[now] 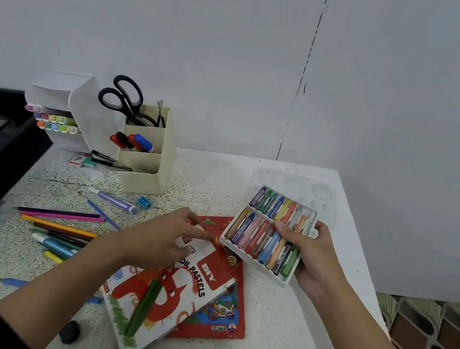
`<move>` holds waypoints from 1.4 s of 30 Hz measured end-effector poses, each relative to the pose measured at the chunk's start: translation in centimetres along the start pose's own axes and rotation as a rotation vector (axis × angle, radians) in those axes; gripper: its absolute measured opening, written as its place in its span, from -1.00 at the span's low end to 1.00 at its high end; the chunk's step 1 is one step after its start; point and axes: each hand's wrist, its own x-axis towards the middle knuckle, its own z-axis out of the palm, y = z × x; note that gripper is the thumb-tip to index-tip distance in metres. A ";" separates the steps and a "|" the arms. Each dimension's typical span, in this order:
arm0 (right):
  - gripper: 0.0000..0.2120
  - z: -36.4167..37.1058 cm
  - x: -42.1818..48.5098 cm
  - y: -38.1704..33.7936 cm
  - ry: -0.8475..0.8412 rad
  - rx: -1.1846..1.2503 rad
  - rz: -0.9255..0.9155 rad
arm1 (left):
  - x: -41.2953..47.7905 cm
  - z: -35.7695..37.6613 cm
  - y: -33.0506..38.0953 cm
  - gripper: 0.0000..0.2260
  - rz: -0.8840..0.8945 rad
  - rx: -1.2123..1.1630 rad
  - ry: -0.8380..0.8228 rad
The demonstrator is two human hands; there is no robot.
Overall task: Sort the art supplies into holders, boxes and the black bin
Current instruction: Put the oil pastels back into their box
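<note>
So the tray (254,258) of pastels is in the right hand (315,257), thumb on top and fingers curled round it. It's just right of the box (170,296) mouth, with the pastels running roughly along the box's length. Left hand (162,236) is on that mouth, too blurry to tell if it's pinching.

Glossy cardboard pastel box (170,296); speckled matt table (273,320).

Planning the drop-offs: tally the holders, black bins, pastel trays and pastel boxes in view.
Holders: 2, beige holder and white marker holder
Black bin: 1
Pastel tray: 1
Oil pastels box: 1
Total: 5
</note>
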 end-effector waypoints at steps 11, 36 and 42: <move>-0.39 1.6 0.4 -0.1 0.029 0.050 -0.072 | 0.0 0.6 -0.5 -0.68 0.075 -0.151 0.178; -0.54 2.6 -1.5 2.4 -0.025 0.137 -0.026 | -0.1 -0.8 0.1 -0.78 0.223 0.103 -0.032; -0.49 3.9 -2.3 2.0 -0.023 0.175 -0.092 | -0.8 -1.9 0.2 -0.82 0.273 0.040 -0.078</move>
